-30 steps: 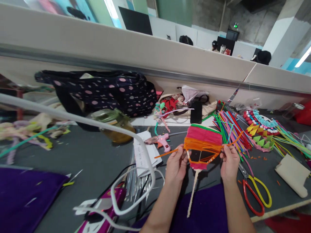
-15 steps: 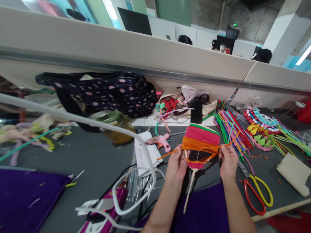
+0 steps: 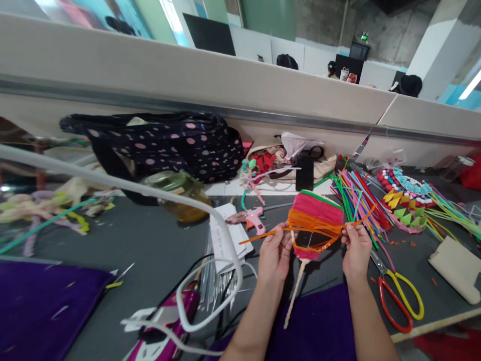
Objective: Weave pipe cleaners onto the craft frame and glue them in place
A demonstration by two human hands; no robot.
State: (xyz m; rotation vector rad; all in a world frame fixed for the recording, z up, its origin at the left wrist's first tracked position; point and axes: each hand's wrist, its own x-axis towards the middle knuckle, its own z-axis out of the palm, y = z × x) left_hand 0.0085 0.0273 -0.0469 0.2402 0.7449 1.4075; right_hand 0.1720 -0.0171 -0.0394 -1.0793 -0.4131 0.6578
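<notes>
A fan-shaped frame (image 3: 318, 214) is wrapped in green, pink and orange pipe cleaners, with an open gap in its lower half and a pale wrapped handle (image 3: 296, 296) pointing down. Across it, at the lower edge of the orange band, runs a loose orange pipe cleaner (image 3: 259, 236) whose ends stick out past both sides. My left hand (image 3: 276, 250) pinches the pipe cleaner and the frame's left edge. On the right side, my right hand (image 3: 356, 249) pinches the same strip between thumb and fingers.
Yellow-and-red scissors (image 3: 400, 296) lie right of my hands, near a heap of coloured pipe cleaners (image 3: 364, 203). A pink glue gun (image 3: 255, 220) rests on the left. A white curved tube (image 3: 150, 186) crosses the foreground. Behind stand a jar (image 3: 180, 198) and a dark patterned bag (image 3: 165, 145).
The fan and both hands have shifted slightly to the right. The orange pipe cleaner's left end sticks out a little farther from my left hand.
</notes>
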